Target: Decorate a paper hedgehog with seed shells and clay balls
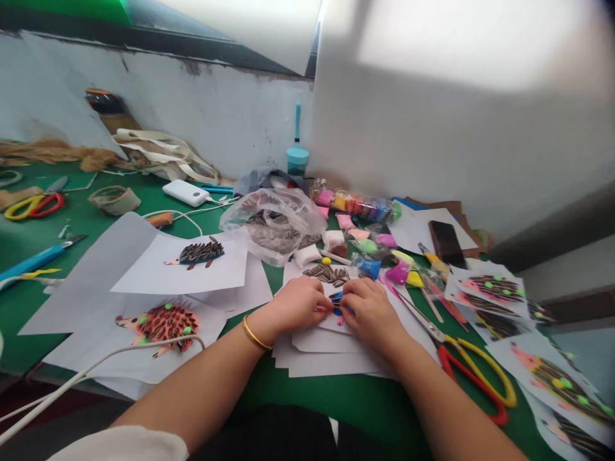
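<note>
Over a stack of white paper (pixel 331 360), my left hand (pixel 300 304) and my right hand (pixel 372 310) meet at a small blue clay shape (pixel 337 312) with pink bits below it. The fingers of both hands are bent in and pressed at the shape's edges, hiding much of it. Whether a seed is pinched in the fingers of either hand is too small to tell. Just beyond them lies a loose pile of striped sunflower seeds (pixel 327 274). A small yellow clay ball (pixel 327 260) sits behind the pile.
Scissors with red and yellow handles (pixel 473 378) lie right of my right hand. Behind are small clay packets (pixel 368 245) and a plastic bag of seeds (pixel 278 224). Finished hedgehog pictures (pixel 168 323) lie left and right. A white cable (pixel 96 368) crosses the left side; a craft knife (pixel 38 259) lies farther left.
</note>
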Tool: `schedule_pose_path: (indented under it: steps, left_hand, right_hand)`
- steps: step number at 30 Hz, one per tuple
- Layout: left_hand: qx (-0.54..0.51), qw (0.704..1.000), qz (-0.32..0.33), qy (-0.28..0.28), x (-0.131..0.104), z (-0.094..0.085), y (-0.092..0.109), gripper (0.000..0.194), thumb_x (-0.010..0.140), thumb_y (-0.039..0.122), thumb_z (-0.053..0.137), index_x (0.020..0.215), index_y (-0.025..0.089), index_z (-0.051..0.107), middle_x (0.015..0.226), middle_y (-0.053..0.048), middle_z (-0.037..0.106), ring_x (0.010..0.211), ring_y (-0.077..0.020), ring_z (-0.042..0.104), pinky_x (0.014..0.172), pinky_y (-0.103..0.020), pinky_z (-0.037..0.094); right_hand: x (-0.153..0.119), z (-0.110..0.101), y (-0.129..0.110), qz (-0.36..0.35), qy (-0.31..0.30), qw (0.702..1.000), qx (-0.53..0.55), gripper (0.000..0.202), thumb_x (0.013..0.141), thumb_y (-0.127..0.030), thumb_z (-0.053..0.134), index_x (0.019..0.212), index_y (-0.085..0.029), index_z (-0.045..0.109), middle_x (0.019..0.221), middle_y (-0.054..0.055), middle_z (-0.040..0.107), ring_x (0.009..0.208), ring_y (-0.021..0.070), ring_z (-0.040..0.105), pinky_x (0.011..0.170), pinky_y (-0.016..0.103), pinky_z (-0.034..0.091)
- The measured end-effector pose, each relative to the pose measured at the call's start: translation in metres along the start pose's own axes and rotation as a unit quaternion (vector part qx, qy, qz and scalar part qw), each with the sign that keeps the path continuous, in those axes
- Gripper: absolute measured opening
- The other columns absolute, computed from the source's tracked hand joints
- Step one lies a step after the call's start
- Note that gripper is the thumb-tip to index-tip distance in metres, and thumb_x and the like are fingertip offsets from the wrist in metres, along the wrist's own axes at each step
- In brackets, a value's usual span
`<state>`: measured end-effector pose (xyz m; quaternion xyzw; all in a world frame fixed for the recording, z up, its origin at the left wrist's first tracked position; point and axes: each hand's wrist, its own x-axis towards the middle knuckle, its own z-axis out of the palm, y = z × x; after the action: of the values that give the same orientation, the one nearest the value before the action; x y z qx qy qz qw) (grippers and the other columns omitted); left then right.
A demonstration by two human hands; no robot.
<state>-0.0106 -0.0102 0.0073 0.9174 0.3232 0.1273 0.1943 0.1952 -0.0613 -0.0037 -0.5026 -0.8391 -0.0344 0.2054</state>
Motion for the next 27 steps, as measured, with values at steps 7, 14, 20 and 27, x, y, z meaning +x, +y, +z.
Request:
schedule_pose_path:
  steps: [7,14,20,27]
  left_hand:
    - [0.0,1.0,-0.008,-0.009,0.0,-0.001,0.001,0.017,0.083,0.034,0.065,0.092,0.034,0.079,0.089,-0.001,0.068,0.083,-0.0178,0.061,0.074,-0.03,0.042]
    - [-0.019,1.0,-0.006,-0.006,-0.001,0.001,-0.002,0.019,0.083,0.032,0.065,0.095,0.033,0.079,0.09,-0.002,0.068,0.085,-0.0181,0.061,0.076,-0.03,0.044]
    - [-0.04,0.999,-0.011,-0.003,0.0,-0.001,-0.002,0.017,0.083,0.027,0.062,0.089,0.028,0.077,0.087,-0.003,0.068,0.084,-0.0181,0.062,0.078,-0.029,0.045]
    - [-0.012,0.995,-0.096,0.037,0.004,0.002,0.002,0.01,0.084,0.023,0.054,0.087,0.021,0.063,0.083,-0.002,0.068,0.073,-0.0178,0.06,0.064,-0.028,0.041]
  right_hand:
    - [0.0,0.001,0.001,0.003,0.006,1.0,0.011,0.008,0.082,-0.017,0.066,0.074,-0.019,0.069,0.095,0.005,0.066,0.09,0.0208,0.052,0.081,0.036,0.035]
    - [0.0,-0.011,0.003,0.024,-0.008,0.997,0.07,0.008,0.083,-0.02,0.068,0.076,-0.02,0.071,0.094,0.005,0.064,0.091,0.0212,0.054,0.082,0.036,0.039]
    - [-0.001,-0.014,0.028,0.078,0.076,0.988,0.108,0.015,0.09,-0.026,0.06,0.084,-0.019,0.07,0.095,0.008,0.063,0.094,0.0224,0.056,0.085,0.037,0.044]
    - [0.004,0.005,0.045,0.114,0.018,0.993,0.024,0.027,0.092,-0.018,0.051,0.104,-0.023,0.076,0.099,0.008,0.065,0.092,0.0228,0.054,0.083,0.036,0.043]
